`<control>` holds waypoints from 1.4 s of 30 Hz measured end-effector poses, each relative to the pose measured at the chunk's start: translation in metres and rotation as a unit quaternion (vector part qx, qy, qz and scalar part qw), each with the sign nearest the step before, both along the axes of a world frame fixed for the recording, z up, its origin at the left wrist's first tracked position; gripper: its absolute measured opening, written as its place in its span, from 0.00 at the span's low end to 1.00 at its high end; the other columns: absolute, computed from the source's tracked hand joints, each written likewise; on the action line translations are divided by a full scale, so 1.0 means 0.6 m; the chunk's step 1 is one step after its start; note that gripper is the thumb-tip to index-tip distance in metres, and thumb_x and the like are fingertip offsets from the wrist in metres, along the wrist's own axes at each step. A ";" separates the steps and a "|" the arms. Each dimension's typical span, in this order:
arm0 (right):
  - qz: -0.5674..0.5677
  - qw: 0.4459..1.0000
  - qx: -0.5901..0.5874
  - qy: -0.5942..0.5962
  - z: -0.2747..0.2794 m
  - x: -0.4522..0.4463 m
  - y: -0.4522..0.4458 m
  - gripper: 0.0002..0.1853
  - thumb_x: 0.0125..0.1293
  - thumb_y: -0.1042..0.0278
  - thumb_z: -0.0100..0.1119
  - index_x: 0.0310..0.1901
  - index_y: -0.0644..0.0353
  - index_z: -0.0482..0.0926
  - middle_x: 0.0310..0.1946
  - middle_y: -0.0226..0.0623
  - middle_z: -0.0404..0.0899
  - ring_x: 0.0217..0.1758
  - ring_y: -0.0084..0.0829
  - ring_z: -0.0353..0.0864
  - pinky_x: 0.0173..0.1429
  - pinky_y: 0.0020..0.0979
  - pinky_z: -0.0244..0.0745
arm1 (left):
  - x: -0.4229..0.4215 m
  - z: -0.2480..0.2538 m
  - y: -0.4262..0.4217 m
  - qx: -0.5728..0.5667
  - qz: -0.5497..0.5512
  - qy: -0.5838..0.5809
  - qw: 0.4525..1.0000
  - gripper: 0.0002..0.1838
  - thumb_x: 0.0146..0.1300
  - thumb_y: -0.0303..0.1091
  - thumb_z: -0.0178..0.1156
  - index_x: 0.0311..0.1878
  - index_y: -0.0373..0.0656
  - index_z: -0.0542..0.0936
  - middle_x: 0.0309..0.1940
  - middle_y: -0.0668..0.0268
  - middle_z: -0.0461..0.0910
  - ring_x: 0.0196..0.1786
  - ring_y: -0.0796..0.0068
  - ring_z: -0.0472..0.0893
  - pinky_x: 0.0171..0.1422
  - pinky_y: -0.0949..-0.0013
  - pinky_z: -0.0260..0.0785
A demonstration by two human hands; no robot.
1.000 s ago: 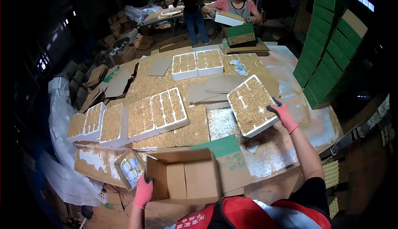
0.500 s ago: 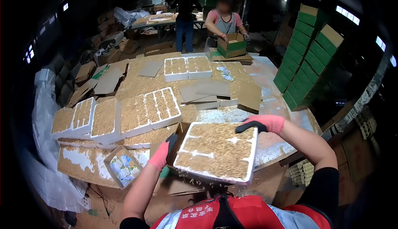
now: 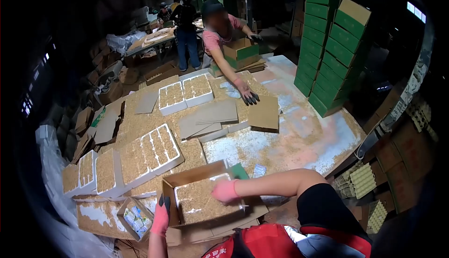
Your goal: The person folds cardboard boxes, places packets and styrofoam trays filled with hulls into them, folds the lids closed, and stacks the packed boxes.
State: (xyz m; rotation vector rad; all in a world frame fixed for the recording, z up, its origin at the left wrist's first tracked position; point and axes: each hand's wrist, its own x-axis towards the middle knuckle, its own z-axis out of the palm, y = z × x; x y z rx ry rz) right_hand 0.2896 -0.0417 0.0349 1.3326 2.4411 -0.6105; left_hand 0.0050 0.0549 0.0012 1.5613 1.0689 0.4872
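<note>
A white foam tray (image 3: 199, 206) filled with tan grain-like material lies inside the open cardboard box (image 3: 189, 176) in front of me. My left hand (image 3: 160, 216), in a pink and black glove, grips the box's left wall. On the tray's filling, near its right side, rests my right hand (image 3: 225, 191); its fingers are hidden. Left of the box is a small carton (image 3: 135, 218) of printed packets. More filled trays (image 3: 161, 148) stand on the table to the left.
Across the table a co-worker (image 3: 222, 33) reaches a gloved hand toward a cardboard sheet (image 3: 263, 113). Two tall stacks of green boxes (image 3: 334, 47) rise at the right. Grey cardboard sheets (image 3: 210, 118) lie mid-table, with two filled trays (image 3: 184, 94) behind.
The foam tray has gone from my right side down into the box. My right hand now lies on its filling. The co-worker, earlier handling a tray and green box, now leans over the table.
</note>
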 end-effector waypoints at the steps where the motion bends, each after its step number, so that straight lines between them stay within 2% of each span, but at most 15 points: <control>1: 0.005 0.999 0.020 0.049 0.012 0.018 0.006 0.14 0.57 0.65 0.59 0.44 0.61 0.79 0.41 0.41 0.78 0.48 0.42 0.79 0.55 0.41 0.75 | -0.004 -0.001 0.003 -0.028 0.008 -0.006 1.000 0.24 0.73 0.43 0.50 0.63 0.34 0.73 0.54 0.61 0.79 0.55 0.72 0.73 0.63 0.68 0.64; 5: -0.346 0.781 0.377 0.358 -0.016 0.200 0.063 0.12 0.62 0.63 0.61 0.46 0.53 0.77 0.44 0.40 0.76 0.49 0.42 0.78 0.54 0.42 0.74 | 0.012 0.016 -0.001 -0.026 0.028 -0.009 0.999 0.23 0.73 0.43 0.50 0.62 0.34 0.74 0.52 0.64 0.79 0.52 0.74 0.73 0.60 0.69 0.65; 8: -0.425 0.815 0.364 0.150 -0.158 0.334 0.122 0.29 0.58 0.65 0.64 0.61 0.54 0.68 0.60 0.46 0.67 0.64 0.45 0.68 0.61 0.42 0.68 | 0.034 0.031 -0.016 -0.029 0.059 0.008 0.998 0.23 0.73 0.43 0.51 0.62 0.35 0.74 0.51 0.66 0.79 0.51 0.76 0.73 0.59 0.70 0.66; 10: -0.401 0.806 0.423 -0.104 -0.217 0.412 0.212 0.38 0.58 0.52 0.64 0.68 0.53 0.63 0.65 0.46 0.64 0.69 0.47 0.64 0.68 0.49 0.60 | 0.043 0.034 -0.015 -0.044 0.085 0.012 0.995 0.23 0.73 0.43 0.52 0.63 0.35 0.74 0.51 0.66 0.79 0.51 0.77 0.73 0.58 0.71 0.66; 12: -0.464 0.801 0.358 -0.127 -0.262 0.464 0.295 0.48 0.53 0.46 0.68 0.72 0.57 0.59 0.72 0.47 0.58 0.75 0.47 0.57 0.71 0.49 0.57 | 0.036 0.025 -0.012 -0.065 0.119 0.020 0.991 0.25 0.72 0.44 0.55 0.62 0.34 0.74 0.50 0.65 0.79 0.51 0.77 0.73 0.57 0.71 0.66; 14: -0.449 0.833 0.314 -0.079 -0.299 0.474 0.325 0.30 0.63 0.67 0.52 0.68 0.56 0.64 0.66 0.44 0.67 0.67 0.46 0.67 0.66 0.45 0.65 | 0.021 0.011 -0.007 -0.026 0.099 0.068 0.992 0.26 0.71 0.46 0.56 0.62 0.33 0.74 0.50 0.65 0.79 0.51 0.76 0.73 0.58 0.71 0.66; 18: -0.313 0.845 0.433 -0.037 -0.298 0.377 0.349 0.08 0.62 0.71 0.49 0.42 0.51 0.75 0.39 0.32 0.75 0.48 0.33 0.76 0.49 0.32 0.71 | 0.032 0.027 -0.015 -0.036 0.116 0.086 0.989 0.27 0.71 0.44 0.56 0.63 0.32 0.73 0.52 0.64 0.79 0.54 0.75 0.73 0.61 0.71 0.64; 24: -0.141 0.937 0.304 -0.099 -0.179 0.286 0.303 0.16 0.64 0.54 0.59 0.45 0.56 0.80 0.38 0.36 0.78 0.50 0.35 0.77 0.49 0.35 0.71 | 0.032 0.034 -0.016 -0.062 0.082 -0.003 0.995 0.25 0.70 0.38 0.55 0.66 0.34 0.71 0.56 0.64 0.78 0.56 0.74 0.73 0.64 0.71 0.64; 26: -0.287 0.858 0.392 0.167 -0.064 0.256 0.246 0.15 0.61 0.66 0.60 0.51 0.50 0.79 0.44 0.36 0.78 0.53 0.41 0.76 0.50 0.41 0.74 | 0.011 0.016 -0.011 -0.074 0.083 -0.033 0.993 0.23 0.70 0.39 0.56 0.63 0.35 0.73 0.52 0.65 0.79 0.53 0.75 0.76 0.58 0.72 0.69; 29: -0.074 0.866 0.449 0.209 0.101 0.106 0.078 0.26 0.49 0.75 0.61 0.53 0.49 0.76 0.52 0.35 0.74 0.52 0.40 0.75 0.53 0.37 0.75 | 0.006 0.009 -0.020 -0.123 0.132 -0.111 0.977 0.23 0.71 0.40 0.55 0.63 0.33 0.73 0.52 0.63 0.79 0.53 0.75 0.76 0.58 0.71 0.69; 31: 0.134 0.933 0.312 0.123 0.084 0.018 -0.015 0.15 0.58 0.67 0.55 0.49 0.51 0.74 0.43 0.33 0.72 0.43 0.37 0.74 0.45 0.37 0.74 | -0.004 0.026 -0.021 -0.130 0.087 -0.104 0.982 0.24 0.71 0.42 0.55 0.63 0.34 0.72 0.57 0.63 0.77 0.55 0.74 0.76 0.61 0.71 0.68; 33: 0.100 0.953 0.269 0.100 -0.014 -0.003 -0.066 0.10 0.64 0.64 0.51 0.41 0.59 0.76 0.40 0.34 0.72 0.42 0.32 0.73 0.41 0.34 0.72 | -0.009 0.020 -0.015 -0.203 0.129 -0.166 0.956 0.27 0.71 0.43 0.56 0.65 0.33 0.71 0.62 0.61 0.74 0.61 0.72 0.74 0.67 0.70 0.65; 37: 0.102 0.975 0.198 0.016 -0.054 -0.038 -0.112 0.12 0.60 0.61 0.57 0.30 0.61 0.81 0.41 0.39 0.76 0.46 0.36 0.74 0.47 0.33 0.73 | 0.013 0.038 -0.030 0.224 0.077 -0.047 0.971 0.31 0.65 0.36 0.59 0.69 0.34 0.66 0.69 0.52 0.65 0.71 0.54 0.63 0.76 0.58 0.52; 39: 0.039 0.986 0.134 0.096 -0.050 -0.037 -0.117 0.19 0.62 0.56 0.58 0.47 0.62 0.80 0.48 0.42 0.75 0.52 0.41 0.74 0.56 0.37 0.71 | 0.042 0.118 -0.047 0.455 -0.024 0.069 0.887 0.33 0.56 0.31 0.64 0.66 0.38 0.68 0.66 0.47 0.64 0.70 0.45 0.62 0.75 0.51 0.52; 42: -0.103 0.951 0.076 0.282 -0.011 -0.022 -0.129 0.27 0.67 0.54 0.57 0.64 0.57 0.72 0.67 0.47 0.66 0.67 0.47 0.67 0.71 0.39 0.61 | 0.111 0.165 -0.082 0.458 -0.372 0.213 0.779 0.34 0.53 0.36 0.66 0.65 0.43 0.70 0.67 0.49 0.63 0.71 0.43 0.60 0.76 0.46 0.50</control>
